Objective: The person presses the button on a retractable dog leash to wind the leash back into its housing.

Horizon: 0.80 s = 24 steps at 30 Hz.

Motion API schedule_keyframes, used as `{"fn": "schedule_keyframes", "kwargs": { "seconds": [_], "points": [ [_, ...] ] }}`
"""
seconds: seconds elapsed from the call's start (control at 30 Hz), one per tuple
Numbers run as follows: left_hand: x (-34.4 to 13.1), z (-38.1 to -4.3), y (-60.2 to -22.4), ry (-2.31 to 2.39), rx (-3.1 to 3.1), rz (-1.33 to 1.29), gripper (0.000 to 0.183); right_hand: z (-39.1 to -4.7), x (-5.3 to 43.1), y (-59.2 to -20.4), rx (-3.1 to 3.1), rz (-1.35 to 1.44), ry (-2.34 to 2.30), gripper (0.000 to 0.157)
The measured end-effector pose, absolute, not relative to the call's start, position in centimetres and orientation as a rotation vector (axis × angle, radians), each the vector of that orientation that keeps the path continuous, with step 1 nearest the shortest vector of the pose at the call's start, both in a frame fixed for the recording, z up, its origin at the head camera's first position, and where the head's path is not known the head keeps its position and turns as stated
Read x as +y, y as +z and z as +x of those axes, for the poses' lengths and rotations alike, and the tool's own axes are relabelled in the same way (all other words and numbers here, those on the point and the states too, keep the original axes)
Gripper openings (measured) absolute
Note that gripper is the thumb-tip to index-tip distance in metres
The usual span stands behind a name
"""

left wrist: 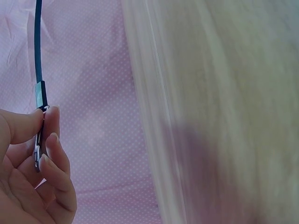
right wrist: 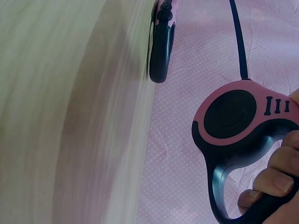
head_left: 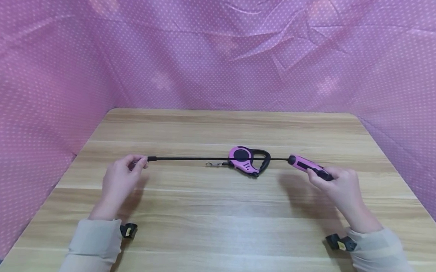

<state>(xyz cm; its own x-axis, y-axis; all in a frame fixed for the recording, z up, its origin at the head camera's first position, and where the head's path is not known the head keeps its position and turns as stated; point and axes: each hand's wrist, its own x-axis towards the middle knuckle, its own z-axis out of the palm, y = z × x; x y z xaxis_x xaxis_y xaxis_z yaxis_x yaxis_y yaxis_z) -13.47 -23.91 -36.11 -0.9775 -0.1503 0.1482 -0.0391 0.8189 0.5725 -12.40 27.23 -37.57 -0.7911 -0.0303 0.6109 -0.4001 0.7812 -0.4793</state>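
My right hand point(head_left: 340, 187) grips the black loop handle of a pink and black retractable dog leash point(right wrist: 229, 116), its fingers curled through the loop in the right wrist view. From this leash a black strap point(head_left: 190, 158) runs taut to the left, above the table. At the strap's far end, my left hand point(head_left: 120, 179) pinches the metal clip point(left wrist: 38, 144) between thumb and fingers, just past the black sleeve point(left wrist: 41, 94). A second pink and black retractable leash point(head_left: 246, 165) lies on the table between the hands, the strap crossing over it. Its metal clip point(head_left: 214, 164) points left.
The light wood table point(head_left: 221, 232) has rounded far corners. Pink polka-dot cloth point(head_left: 215, 64) hangs behind it and along both sides. Small black devices sit at both wrists, by the light sleeves point(head_left: 95, 240).
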Motion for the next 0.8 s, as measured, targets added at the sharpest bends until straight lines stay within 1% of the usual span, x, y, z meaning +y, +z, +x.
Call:
{"fn": "schedule_keyframes", "kwargs": {
  "seconds": [0.37, 0.8],
  "points": [
    [-23.63, -13.33, -36.14, -0.89, -2.816, 0.142, 0.039, -12.58, 26.94, -37.59, -2.377, 0.357, 0.801, 0.035],
    [-23.44, -13.42, -36.2, -0.878, -2.809, 0.134, 0.041, -12.71, 26.71, -37.84, -2.386, 0.369, 0.806, 0.032]
  ]
}}
